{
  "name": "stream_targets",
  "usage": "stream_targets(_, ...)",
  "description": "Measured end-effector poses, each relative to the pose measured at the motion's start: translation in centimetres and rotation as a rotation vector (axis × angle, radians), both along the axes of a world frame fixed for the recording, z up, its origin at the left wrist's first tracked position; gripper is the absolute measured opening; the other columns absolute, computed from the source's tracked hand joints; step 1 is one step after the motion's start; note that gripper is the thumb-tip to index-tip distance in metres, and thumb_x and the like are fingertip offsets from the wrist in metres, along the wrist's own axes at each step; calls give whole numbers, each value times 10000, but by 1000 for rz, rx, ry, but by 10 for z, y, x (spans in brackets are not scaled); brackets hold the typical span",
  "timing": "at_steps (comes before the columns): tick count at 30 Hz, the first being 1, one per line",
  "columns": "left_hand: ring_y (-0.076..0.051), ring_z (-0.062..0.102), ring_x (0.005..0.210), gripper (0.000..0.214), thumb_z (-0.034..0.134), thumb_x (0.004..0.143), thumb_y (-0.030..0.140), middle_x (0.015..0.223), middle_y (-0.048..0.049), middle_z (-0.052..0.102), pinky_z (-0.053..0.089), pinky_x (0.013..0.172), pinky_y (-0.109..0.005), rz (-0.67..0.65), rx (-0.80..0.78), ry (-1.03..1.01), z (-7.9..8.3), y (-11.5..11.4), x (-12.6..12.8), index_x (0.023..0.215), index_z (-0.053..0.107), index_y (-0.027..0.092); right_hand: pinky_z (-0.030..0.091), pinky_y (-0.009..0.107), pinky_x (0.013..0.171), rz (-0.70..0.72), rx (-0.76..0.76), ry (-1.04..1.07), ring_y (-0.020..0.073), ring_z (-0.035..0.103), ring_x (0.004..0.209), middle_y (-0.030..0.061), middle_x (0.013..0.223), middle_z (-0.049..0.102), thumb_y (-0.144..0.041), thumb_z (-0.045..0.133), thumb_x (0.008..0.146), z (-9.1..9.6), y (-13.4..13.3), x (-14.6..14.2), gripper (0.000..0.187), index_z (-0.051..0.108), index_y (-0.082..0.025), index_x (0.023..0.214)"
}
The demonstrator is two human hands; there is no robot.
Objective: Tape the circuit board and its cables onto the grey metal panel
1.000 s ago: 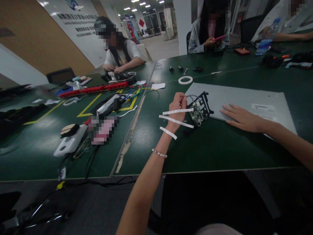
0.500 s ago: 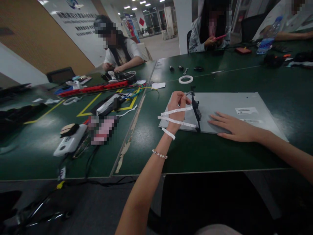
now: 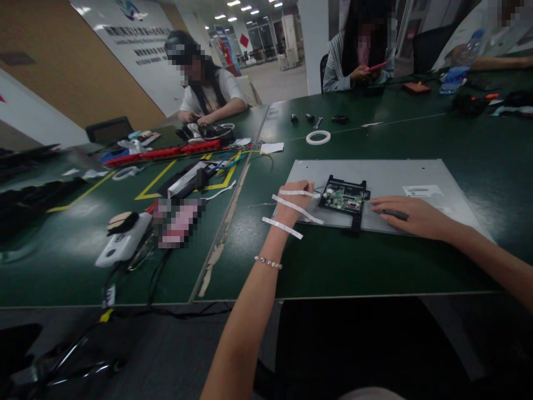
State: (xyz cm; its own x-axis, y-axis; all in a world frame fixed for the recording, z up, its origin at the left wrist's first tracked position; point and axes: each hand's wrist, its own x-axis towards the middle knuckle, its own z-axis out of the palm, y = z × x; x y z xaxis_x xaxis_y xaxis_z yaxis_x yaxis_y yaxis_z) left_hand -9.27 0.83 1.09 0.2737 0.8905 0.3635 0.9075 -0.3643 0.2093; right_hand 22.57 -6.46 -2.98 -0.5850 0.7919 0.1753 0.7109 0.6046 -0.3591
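A green circuit board [image 3: 342, 199] in a black frame lies face up on a flat silver-grey metal panel [image 3: 387, 172]. My left hand [image 3: 295, 201] is closed at the board's left side. From its fingers a thin cable [image 3: 320, 190] runs to the board; the fingertips themselves are hidden. White tape strips [image 3: 283, 228] cling to that hand and wrist, some ends sticking out. My right hand [image 3: 410, 215] rests on the panel with fingers stretched toward the frame's right edge. A dark patch shows between its thumb and fingers; I cannot make it out.
Beyond the panel lie a white tape roll [image 3: 318, 138], a small wrench [image 3: 318, 122] and small black parts [image 3: 340, 119]. At left are a white power bank [image 3: 124, 239], cables and a red power strip [image 3: 166, 153]. Several other people sit around the table.
The black frame has gone from standing on edge to lying flat, so the board's green face shows. My left hand has moved slightly left and down; my right-hand fingers are closer to the frame.
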Motion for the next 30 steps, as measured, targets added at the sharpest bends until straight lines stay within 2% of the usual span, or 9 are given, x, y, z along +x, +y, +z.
stream_targets(3, -212, 614, 684, 406, 376, 942, 378, 671, -83, 637, 449, 688, -338, 32, 28, 37, -2, 1, -1, 676, 606, 174, 421, 439, 1040, -187, 73, 41, 229, 530, 1172, 24, 1263, 571, -476, 341, 950, 0, 4, 11, 452, 653, -235, 1171)
stream_targets(6, -246, 644, 897, 367, 371, 952, 395, 903, -121, 692, 461, 845, -389, 83, 63, -42, -6, 4, -2, 932, 649, 158, 375, 431, 1075, -391, 166, 15, 249, 489, 1214, 95, 1296, 540, -476, 326, 946, -6, 9, 29, 505, 610, -156, 1213)
stream_targets(9, -265, 575, 1157, 447, 354, 965, 454, 1246, -162, 611, 415, 993, -424, 102, 9, -228, -14, 7, -4, 1254, 531, 162, 346, 606, 1003, -613, 171, -140, 359, 404, 1256, 174, 1364, 449, -546, 259, 944, -19, 12, 46, 613, 532, -133, 1304)
stream_targets(12, -297, 491, 1279, 528, 324, 968, 505, 1383, -180, 513, 371, 1055, -477, 114, -109, -333, -20, 9, -4, 1365, 434, 175, 351, 728, 803, -739, 57, -274, 433, 409, 1176, 196, 1316, 455, -616, 191, 938, -32, 14, 56, 663, 464, -197, 1373)
stream_targets(16, -310, 508, 1262, 564, 315, 964, 534, 1359, -179, 538, 370, 1051, -507, 134, -152, -309, -22, 7, -3, 1408, 388, 195, 365, 727, 763, -711, 64, -289, 440, 411, 1141, 212, 1278, 456, -622, 166, 937, -39, 16, 59, 678, 453, -192, 1375)
stream_targets(19, -312, 545, 1216, 618, 278, 967, 543, 1316, -215, 560, 385, 1035, -496, 170, -161, -235, -21, 3, 1, 1432, 356, 143, 365, 736, 763, -679, 87, -272, 448, 415, 1134, 217, 1292, 447, -626, 175, 931, -37, 16, 59, 675, 467, -199, 1364)
stream_targets(22, -353, 542, 1200, 680, 294, 951, 575, 1301, -252, 554, 375, 1016, -543, 191, -153, -167, -19, -5, 4, 1452, 327, 118, 382, 726, 767, -656, 103, -284, 441, 423, 1137, 208, 1308, 443, -618, 170, 932, -33, 14, 56, 664, 472, -212, 1363)
stream_targets(26, -400, 536, 1187, 722, 270, 938, 611, 1288, -273, 554, 323, 1001, -626, 222, -177, -108, -13, -16, 5, 1464, 305, 117, 414, 698, 771, -650, 99, -309, 418, 443, 1127, 184, 1301, 457, -613, 171, 934, -28, 12, 50, 667, 476, -206, 1366)
stream_targets(30, -375, 581, 1123, 741, 288, 924, 634, 1165, -266, 627, 252, 1025, -661, 292, -166, -102, -5, -24, 6, 1462, 312, 124, 430, 684, 763, -627, 98, -317, 407, 452, 1116, 188, 1301, 459, -615, 182, 927, -24, 11, 48, 684, 477, -192, 1377)
